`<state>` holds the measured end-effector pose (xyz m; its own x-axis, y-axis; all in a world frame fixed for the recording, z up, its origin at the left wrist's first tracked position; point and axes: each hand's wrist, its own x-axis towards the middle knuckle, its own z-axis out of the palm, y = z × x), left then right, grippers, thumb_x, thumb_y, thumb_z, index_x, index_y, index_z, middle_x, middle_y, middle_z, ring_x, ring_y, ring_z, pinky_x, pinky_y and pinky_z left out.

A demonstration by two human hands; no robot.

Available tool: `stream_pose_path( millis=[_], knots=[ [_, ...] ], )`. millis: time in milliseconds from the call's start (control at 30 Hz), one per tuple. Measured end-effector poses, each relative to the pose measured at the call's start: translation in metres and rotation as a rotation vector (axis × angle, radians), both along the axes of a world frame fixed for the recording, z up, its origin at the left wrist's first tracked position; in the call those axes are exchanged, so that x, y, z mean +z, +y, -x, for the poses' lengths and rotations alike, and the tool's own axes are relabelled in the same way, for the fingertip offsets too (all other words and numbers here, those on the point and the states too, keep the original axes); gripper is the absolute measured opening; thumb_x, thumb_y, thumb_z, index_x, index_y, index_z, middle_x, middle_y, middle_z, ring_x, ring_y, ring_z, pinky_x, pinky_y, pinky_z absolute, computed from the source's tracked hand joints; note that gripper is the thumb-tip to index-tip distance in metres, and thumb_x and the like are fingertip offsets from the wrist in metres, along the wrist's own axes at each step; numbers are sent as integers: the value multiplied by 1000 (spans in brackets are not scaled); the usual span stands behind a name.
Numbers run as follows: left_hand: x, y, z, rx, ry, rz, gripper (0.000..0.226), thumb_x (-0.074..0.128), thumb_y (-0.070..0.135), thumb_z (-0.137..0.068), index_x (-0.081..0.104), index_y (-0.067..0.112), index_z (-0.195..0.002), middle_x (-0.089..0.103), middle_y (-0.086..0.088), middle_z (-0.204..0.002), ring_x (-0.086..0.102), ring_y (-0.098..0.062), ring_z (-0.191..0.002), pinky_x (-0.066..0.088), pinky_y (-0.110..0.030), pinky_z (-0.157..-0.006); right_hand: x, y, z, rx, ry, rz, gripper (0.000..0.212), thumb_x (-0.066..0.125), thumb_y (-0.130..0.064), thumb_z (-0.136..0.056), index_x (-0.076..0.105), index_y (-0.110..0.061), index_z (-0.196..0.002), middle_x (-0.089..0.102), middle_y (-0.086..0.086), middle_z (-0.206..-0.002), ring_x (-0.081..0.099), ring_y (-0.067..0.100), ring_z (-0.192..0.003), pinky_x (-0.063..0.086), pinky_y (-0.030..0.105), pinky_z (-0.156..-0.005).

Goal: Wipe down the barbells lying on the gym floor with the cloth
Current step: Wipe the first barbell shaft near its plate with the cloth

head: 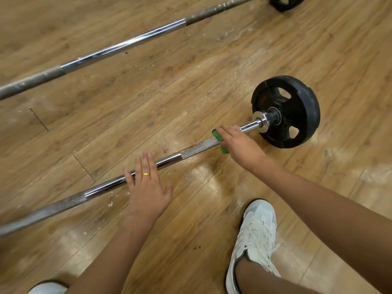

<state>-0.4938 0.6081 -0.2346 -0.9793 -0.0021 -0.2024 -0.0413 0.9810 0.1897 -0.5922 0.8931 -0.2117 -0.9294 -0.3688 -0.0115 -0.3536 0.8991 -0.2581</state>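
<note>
The near barbell [197,147] lies slantwise on the wooden floor, with a black weight plate [297,98] on its right end. A green cloth [220,143] is wrapped round the shaft just left of the collar, and my right hand [237,143] grips it there. My left hand [146,183] rests flat on the chrome shaft further left, fingers straight, a gold ring on one finger. A second barbell [127,44] lies parallel farther away.
A black plate [284,3] on the far barbell shows at the top right. My white shoe [254,236] stands on the floor at the lower right, another shoe [47,288] at the bottom left. Pale dusty scuffs mark the floor [191,71].
</note>
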Motion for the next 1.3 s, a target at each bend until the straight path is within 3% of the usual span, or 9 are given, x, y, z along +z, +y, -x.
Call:
stream_pose_path(
  millis=[167,333,533,700,900,1000,1100,1300],
  knots=[
    [-1,3,-8,6,-6,4,100,50,52,-94,-10,5,-158,-11,-10,-167,-19,-23,-153,-8,-56,-121,-11,-18,-13,35,45,62,50,59,8,-91,50,-2,-140,53,15,-136,43,28,-124,33,46,-115],
    [0,5,-12,4,1,-17,99,49,52,-95,-12,7,-158,-14,-10,-167,-19,-23,-153,-12,-53,-119,-6,-2,-12,71,12,40,56,59,2,-94,43,-5,-148,47,14,-147,41,31,-135,33,42,-115],
    [-4,6,-19,6,36,-11,100,50,53,-94,-15,8,-156,-11,-10,-167,-19,-23,-153,-5,-57,-121,-9,-8,-15,-65,19,88,42,51,-2,-99,50,-3,-141,52,14,-138,47,32,-124,37,44,-113],
    [-5,10,-26,6,40,-1,101,51,53,-93,-9,6,-158,-7,-11,-168,-14,-25,-154,1,-60,-122,-22,-68,-39,107,25,129,60,65,12,-84,50,-1,-141,53,19,-140,50,37,-124,42,47,-109],
    [-4,14,-38,-6,41,8,97,47,51,-91,-3,4,-159,-7,-11,-168,-12,-26,-154,0,-59,-121,-26,-69,-49,229,84,105,65,68,7,-82,47,-5,-143,54,14,-139,49,31,-126,35,41,-113],
    [-4,13,-45,-31,31,20,100,53,50,-91,-4,4,-159,-9,-12,-168,-13,-26,-154,0,-59,-121,-23,-48,-47,90,72,146,47,63,2,-91,54,0,-137,59,17,-133,54,34,-120,38,48,-112],
    [-3,19,-52,-16,30,14,102,57,49,-90,-1,2,-159,-8,-13,-168,-13,-27,-154,0,-59,-120,-21,-64,-59,13,56,179,45,64,7,-87,58,0,-131,61,15,-127,56,33,-117,31,49,-115],
    [-5,20,-66,-40,22,19,94,52,48,-94,4,2,-159,-5,-13,-168,-8,-28,-155,10,-62,-120,-22,-68,-74,169,-1,210,44,56,-3,-94,53,0,-138,56,17,-137,52,34,-125,27,43,-118]
  ],
)
